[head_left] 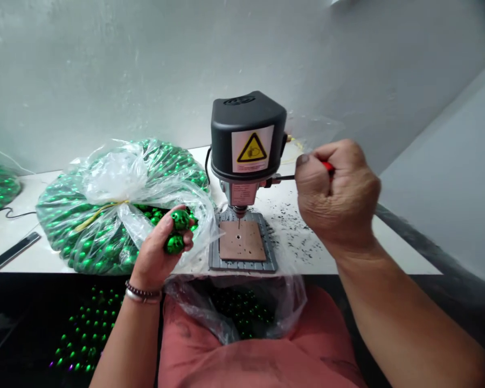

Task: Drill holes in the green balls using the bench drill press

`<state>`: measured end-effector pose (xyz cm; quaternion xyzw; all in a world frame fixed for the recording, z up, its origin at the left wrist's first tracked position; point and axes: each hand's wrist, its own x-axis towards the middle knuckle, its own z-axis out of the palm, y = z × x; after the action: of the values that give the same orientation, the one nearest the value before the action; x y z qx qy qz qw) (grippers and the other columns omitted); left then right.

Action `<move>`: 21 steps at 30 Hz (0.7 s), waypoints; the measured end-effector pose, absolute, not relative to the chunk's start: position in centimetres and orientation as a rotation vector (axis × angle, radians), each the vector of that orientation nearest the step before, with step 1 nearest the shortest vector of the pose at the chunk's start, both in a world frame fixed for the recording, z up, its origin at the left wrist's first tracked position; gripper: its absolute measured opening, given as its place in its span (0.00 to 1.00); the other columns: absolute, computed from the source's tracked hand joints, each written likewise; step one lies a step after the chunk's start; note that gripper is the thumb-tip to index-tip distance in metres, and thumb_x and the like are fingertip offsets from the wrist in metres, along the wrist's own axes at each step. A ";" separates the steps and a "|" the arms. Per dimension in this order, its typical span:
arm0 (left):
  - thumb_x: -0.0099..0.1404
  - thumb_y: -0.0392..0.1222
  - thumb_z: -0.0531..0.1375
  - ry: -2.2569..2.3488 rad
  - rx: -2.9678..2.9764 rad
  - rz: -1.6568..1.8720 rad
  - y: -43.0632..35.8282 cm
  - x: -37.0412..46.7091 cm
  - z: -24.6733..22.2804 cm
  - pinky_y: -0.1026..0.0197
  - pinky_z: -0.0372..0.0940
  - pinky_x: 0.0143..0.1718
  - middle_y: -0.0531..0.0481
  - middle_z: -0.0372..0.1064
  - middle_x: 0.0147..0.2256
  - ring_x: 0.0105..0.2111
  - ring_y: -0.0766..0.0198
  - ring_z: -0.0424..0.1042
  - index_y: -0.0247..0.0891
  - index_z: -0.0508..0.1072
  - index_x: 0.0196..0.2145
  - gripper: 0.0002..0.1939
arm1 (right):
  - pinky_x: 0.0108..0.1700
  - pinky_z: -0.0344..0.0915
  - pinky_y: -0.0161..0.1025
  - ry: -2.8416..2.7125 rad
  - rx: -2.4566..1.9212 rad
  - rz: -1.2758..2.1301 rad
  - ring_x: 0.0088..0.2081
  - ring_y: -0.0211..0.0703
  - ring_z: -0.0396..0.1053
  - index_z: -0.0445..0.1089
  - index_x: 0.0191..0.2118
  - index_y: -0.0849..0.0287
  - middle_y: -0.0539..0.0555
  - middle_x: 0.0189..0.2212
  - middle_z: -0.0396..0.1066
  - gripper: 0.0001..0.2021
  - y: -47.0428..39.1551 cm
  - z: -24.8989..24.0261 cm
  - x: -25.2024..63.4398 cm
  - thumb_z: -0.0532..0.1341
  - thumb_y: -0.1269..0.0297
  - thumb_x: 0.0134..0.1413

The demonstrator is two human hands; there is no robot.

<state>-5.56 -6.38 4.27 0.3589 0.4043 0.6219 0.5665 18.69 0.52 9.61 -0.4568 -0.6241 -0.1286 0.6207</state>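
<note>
Two shiny green balls (174,244) rest in my left hand (157,253), its fingers curled round them beside the drill press. My right hand (339,194) is closed in a fist round the red-ended feed lever (285,178) of the small black drill press (248,140). The thin drill bit (238,222) points down over a brown square board (242,241) with a small hole, on the grey slotted base (242,266). Between bit and board no ball is seen. Whether the balls in my hand have holes all round cannot be made out.
A large clear plastic bag (105,178) full of green balls stands left of the press, tied with yellow cord. Another bag (0,186) is at the far left, near a phone (15,251). Dark shavings (299,237) litter the table. An open bag (242,312) with green balls lies on my lap.
</note>
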 end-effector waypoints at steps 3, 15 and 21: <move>0.51 0.42 0.67 0.872 0.746 1.318 -8.5 -2.1 3.8 0.68 0.60 0.22 0.50 0.68 0.34 0.26 0.68 0.69 0.39 0.68 0.46 0.25 | 0.27 0.54 0.32 -1.439 -1.038 -0.243 0.21 0.30 0.54 0.60 0.26 0.58 0.46 0.19 0.59 0.10 0.4 9.5 18.7 0.52 0.59 0.54; 0.51 0.35 0.64 1.000 0.382 1.261 -6.3 1.3 -2.3 0.70 0.63 0.24 0.46 0.70 0.31 0.29 0.66 0.72 0.32 0.71 0.34 0.11 | 0.33 0.63 0.34 -1.532 -0.925 -0.165 0.24 0.31 0.59 0.59 0.30 0.57 0.45 0.21 0.57 0.12 0.8 8.9 19.3 0.49 0.57 0.60; 0.48 0.42 0.67 1.356 0.854 1.191 -3.9 0.1 -2.0 0.69 0.60 0.23 0.50 0.73 0.33 0.30 0.67 0.71 0.35 0.72 0.44 0.24 | 0.32 0.61 0.33 -1.504 -0.908 -0.148 0.24 0.29 0.59 0.58 0.30 0.57 0.45 0.21 0.57 0.12 0.8 8.7 19.2 0.49 0.57 0.60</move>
<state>0.13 -3.88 -1.99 0.3595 0.5711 0.5012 0.5417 19.24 0.80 8.75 -0.3975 -0.6583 -0.0647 0.6359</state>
